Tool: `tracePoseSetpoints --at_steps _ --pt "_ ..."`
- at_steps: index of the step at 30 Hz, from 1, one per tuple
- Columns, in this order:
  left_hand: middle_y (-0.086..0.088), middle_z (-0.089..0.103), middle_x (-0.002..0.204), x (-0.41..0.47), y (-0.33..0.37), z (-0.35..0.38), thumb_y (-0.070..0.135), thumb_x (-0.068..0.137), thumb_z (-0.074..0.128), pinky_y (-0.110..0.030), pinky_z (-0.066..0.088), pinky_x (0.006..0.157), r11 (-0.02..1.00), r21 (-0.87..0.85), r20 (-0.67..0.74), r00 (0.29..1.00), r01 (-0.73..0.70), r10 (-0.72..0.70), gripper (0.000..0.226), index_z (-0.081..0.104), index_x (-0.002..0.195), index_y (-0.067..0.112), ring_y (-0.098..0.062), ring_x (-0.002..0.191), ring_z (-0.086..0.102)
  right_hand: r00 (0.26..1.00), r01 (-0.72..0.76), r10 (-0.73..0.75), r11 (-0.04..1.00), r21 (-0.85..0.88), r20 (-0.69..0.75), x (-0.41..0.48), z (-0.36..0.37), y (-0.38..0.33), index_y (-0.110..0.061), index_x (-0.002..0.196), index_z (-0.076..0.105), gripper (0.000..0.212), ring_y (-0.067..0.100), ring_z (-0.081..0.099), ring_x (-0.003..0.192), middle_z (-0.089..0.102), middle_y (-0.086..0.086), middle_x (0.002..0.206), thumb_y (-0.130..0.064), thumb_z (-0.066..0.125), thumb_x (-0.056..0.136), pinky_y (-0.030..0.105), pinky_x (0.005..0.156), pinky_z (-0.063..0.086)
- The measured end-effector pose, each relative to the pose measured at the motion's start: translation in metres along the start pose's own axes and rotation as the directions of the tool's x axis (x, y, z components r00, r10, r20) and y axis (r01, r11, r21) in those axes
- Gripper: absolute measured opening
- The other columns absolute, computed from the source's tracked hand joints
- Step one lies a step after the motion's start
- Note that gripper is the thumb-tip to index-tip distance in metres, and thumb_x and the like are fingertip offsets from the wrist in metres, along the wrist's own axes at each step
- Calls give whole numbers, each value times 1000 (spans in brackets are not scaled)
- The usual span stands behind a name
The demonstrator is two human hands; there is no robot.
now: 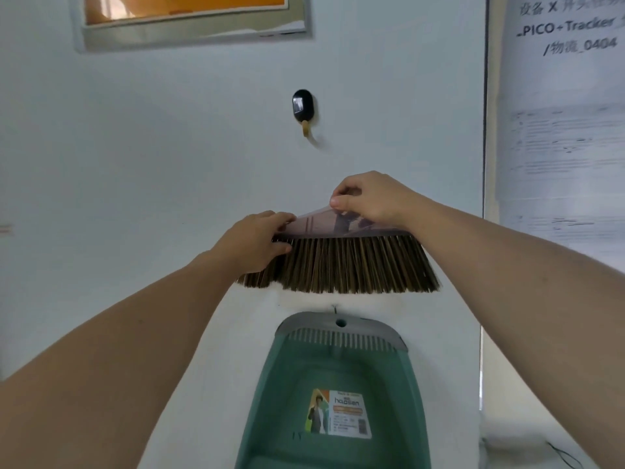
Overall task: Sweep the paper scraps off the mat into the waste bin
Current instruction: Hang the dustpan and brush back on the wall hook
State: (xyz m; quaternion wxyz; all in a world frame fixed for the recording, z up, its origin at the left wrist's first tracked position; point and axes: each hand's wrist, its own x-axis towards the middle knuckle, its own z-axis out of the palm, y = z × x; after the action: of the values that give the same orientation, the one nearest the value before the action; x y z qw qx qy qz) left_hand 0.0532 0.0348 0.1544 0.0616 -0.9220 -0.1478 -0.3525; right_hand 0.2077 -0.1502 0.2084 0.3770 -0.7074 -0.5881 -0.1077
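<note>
Nearest to us, our two bare forearms reach up and away toward the wall (135,147). Between them a green dustpan (334,374) hangs flat against the wall, its open side facing us. A grey toothed rim (338,328) with a small hole runs along its top. Inside the pan we see only a printed label (340,414) stuck to the back.

Just above the dustpan, and not touching it, is the broom head (345,262), held against the wall with its brown bristles pointing down. Our left hand (260,236) grips the left end of the head, fingers curled over the top edge and thumb pressed on the bristles. Our right hand (368,198) is higher, at the peak of the broom's tinted plastic top (318,225). Its thumb and bent fingers pinch that peak, and the wrist lies over the right part of the head.

Farther up the wall, straight above the broom and apart from it, sits a black oval hook (303,106) with a small pale peg. At the far left top is a framed picture (189,18). On the right hangs a printed paper sheet (561,130).
</note>
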Motion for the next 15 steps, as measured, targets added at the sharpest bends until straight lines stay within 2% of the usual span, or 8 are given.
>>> tracePoseSetpoints --at_steps 3,5,9,15 --pt "0 59 127 -9 2 22 33 91 60 -41 46 94 999 49 62 998 7 -10 49 46 138 27 -25 111 56 999 -40 44 977 -208 14 -4 12 15 -22 111 68 26 15 59 100 65 -3 109 -39 62 92 29 82 44" --pt "0 58 127 -15 4 37 34 91 58 -42 47 92 995 98 80 997 3 -11 47 46 137 28 -26 110 55 994 -86 104 954 -286 46 -10 19 26 -22 118 64 33 17 57 105 65 -1 115 -42 62 92 29 85 41" --pt "-1 55 127 -23 8 52 37 92 57 -42 47 89 989 147 45 999 21 -28 48 46 138 27 -27 111 52 989 -106 131 947 -304 63 -29 31 44 -20 132 55 43 21 55 112 61 4 128 -36 64 92 26 87 39" --pt "0 48 127 -35 8 56 42 87 57 -43 50 84 989 137 98 993 58 -72 56 41 140 33 -24 115 48 984 -169 175 911 -377 -19 -50 44 62 -20 140 43 59 28 52 117 52 10 131 -36 68 89 40 96 44"
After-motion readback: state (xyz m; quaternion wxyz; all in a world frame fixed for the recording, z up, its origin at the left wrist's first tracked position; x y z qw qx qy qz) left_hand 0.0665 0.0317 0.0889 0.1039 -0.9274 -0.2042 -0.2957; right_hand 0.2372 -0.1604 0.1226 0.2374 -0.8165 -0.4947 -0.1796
